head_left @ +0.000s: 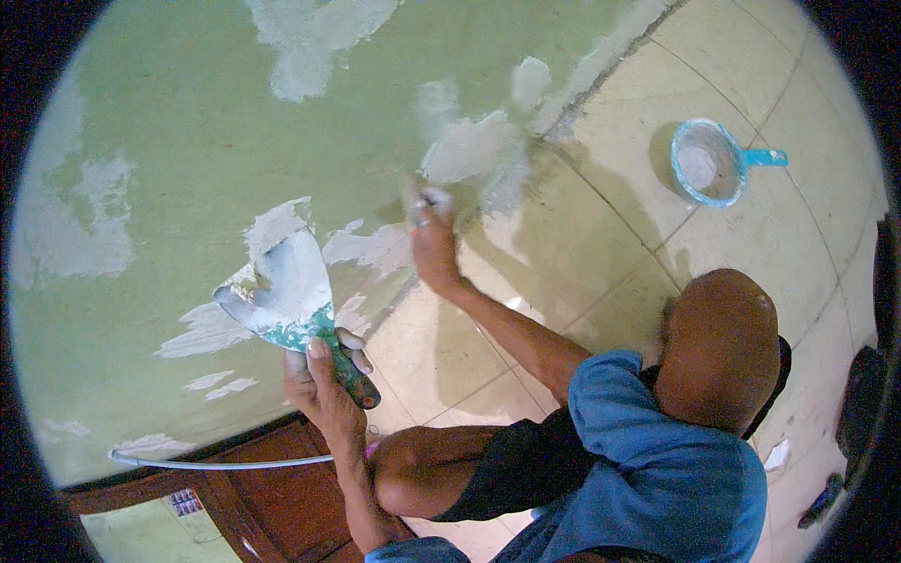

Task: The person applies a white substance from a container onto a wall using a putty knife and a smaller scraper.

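My left hand [327, 380] is closed round the green handle of a wide putty knife [298, 272]. Pale filler coats its blade, which is held up in front of the wall. My right hand [435, 239] reaches to the lower wall, fingers closed on a small whitish tool [432, 202] blurred by motion; its kind cannot be made out. It is beside a grey-white filler patch [469, 147] on the green wall [375, 113]. A blue-rimmed dipper [710, 199] with pale filler inside stands on the floor to the right.
Beige floor tiles [601, 216] meet the wall along a diagonal edge. At lower left are brown wooden panelling [291, 488] and a thin pale tube [225, 464]. My bent knee [405, 469] is below the left hand. Dark footwear [822, 500] lies at far right, near a white scrap [777, 456].
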The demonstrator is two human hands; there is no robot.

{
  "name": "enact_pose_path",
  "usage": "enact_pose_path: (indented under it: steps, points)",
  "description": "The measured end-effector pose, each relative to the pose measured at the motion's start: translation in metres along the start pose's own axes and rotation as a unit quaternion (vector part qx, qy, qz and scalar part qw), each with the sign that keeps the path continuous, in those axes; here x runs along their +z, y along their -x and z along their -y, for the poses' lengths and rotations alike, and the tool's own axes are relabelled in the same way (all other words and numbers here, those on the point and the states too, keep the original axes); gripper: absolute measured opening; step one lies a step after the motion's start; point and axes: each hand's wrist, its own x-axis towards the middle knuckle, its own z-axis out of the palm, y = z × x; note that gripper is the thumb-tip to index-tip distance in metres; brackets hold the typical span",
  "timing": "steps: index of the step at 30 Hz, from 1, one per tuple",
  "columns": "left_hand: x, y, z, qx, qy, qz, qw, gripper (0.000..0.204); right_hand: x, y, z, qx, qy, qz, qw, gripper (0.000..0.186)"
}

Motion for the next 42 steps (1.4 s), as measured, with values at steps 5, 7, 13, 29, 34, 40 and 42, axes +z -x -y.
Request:
enact_pose_path:
  steps: [5,7,13,29,34,40,42]
  points:
    - [-0.022,0.010,0.015,0.004,-0.009,0.010,1.000,0.026,-0.051,-0.075,-0.046,0.125,-0.047,-0.174,0.976,0.058]
    - [-0.018,0.012,0.014,-0.013,-0.013,0.015,1.000,0.026,-0.054,-0.103,-0.052,0.135,-0.140,-0.210,0.958,0.057]
    - [-0.015,0.009,0.014,-0.003,-0.013,0.024,1.000,0.025,-0.006,-0.085,0.028,0.042,0.046,-0.181,0.982,0.061]
    - [-0.007,0.004,0.011,-0.001,-0.018,0.040,0.999,0.025,-0.027,-0.065,0.068,0.005,-0.009,0.018,1.000,0.071]
    - [0.000,-0.001,0.013,-0.004,-0.025,0.045,0.999,0.023,-0.035,-0.048,0.011,-0.001,0.053,-0.058,0.997,0.073]
    - [-0.020,0.009,0.024,-0.014,-0.023,0.034,0.999,0.023,-0.106,-0.115,-0.012,-0.166,0.222,-0.105,0.955,0.082]
    - [-0.025,0.009,0.032,-0.011,-0.023,0.029,0.999,0.024,-0.103,-0.131,-0.010,-0.244,0.291,-0.128,0.916,0.084]
